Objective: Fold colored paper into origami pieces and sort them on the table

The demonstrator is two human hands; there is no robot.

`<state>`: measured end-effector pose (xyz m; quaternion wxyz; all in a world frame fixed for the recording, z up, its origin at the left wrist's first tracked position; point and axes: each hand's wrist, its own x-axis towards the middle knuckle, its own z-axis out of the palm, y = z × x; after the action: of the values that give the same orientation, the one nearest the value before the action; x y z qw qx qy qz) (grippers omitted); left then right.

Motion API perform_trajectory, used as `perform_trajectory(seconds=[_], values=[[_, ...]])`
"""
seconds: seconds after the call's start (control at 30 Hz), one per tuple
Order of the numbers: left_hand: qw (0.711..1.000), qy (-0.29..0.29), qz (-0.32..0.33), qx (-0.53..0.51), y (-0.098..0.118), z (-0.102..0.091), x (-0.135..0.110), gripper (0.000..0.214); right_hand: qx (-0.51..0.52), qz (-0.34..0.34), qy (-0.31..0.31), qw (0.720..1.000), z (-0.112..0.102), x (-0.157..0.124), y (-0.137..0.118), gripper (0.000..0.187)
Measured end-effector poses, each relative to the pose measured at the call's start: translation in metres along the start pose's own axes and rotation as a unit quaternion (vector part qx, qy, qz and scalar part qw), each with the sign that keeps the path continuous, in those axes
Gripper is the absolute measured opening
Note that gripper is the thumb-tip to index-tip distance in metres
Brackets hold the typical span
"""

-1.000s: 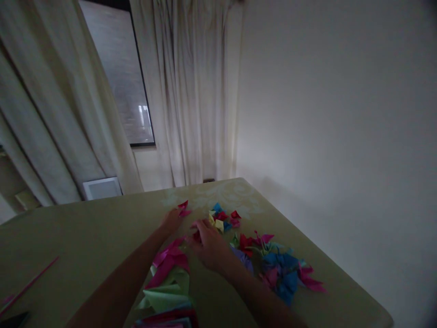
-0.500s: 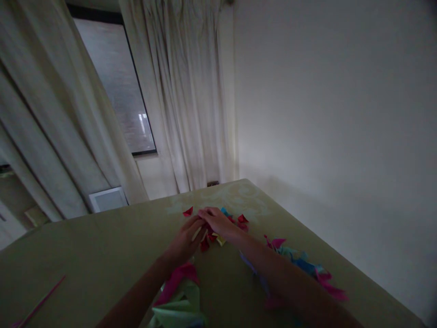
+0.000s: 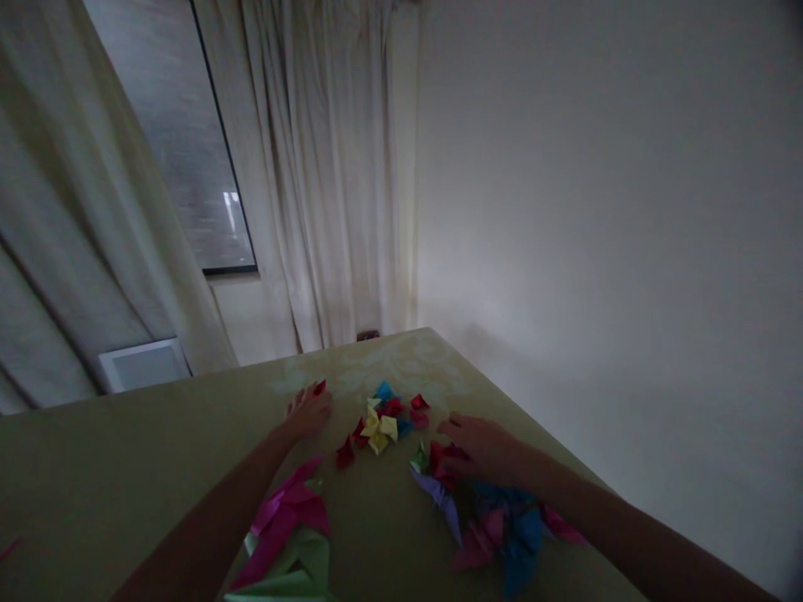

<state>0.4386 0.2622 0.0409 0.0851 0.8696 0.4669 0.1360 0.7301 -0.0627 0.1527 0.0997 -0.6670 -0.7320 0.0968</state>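
Note:
My left hand [image 3: 307, 412] rests on the table with its fingers over a small red folded paper piece [image 3: 319, 387]; I cannot see whether it grips it. My right hand [image 3: 482, 449] lies over the top of a heap of red, purple, blue and pink folded paper [image 3: 495, 527], fingers curled on a red piece [image 3: 439, 458]. Between the hands sits a small cluster of yellow, red and blue folded pieces [image 3: 386, 416]. A lone red piece [image 3: 345, 452] lies just left of it.
The olive table [image 3: 125, 468] meets a white wall at its right edge. Pink and green paper sheets [image 3: 285, 535] lie under my left forearm. Curtains [image 3: 326, 167] and a window [image 3: 169, 125] stand behind the table.
Both hands were together over the small cluster; they have parted. The left moved left to the red piece, the right swung right onto the big heap. The camera view shifted slightly.

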Motion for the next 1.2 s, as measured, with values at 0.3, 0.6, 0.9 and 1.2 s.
perform_trajectory(seconds=[0.3, 0.6, 0.9, 1.2], values=[[0.993, 0.025, 0.11, -0.026, 0.031, -0.034, -0.03, 0.008, 0.08, -0.033, 0.121, 0.989, -0.009, 0.02, -0.014, 0.038], [0.945, 0.101, 0.281, -0.131, 0.106, -0.084, -0.125, 0.012, 0.327, -0.089, 0.107, 0.935, 0.014, 0.107, -0.086, 0.026], [0.953, 0.173, 0.088, -0.231, 0.024, -0.092, -0.209, 0.025, 0.203, 0.029, 0.193, 0.959, 0.015, 0.133, -0.061, 0.02], [0.95, 0.093, 0.005, -0.298, -0.042, -0.037, -0.267, 0.042, 0.201, -0.031, 0.131, 0.97, 0.078, 0.095, -0.128, 0.028]])
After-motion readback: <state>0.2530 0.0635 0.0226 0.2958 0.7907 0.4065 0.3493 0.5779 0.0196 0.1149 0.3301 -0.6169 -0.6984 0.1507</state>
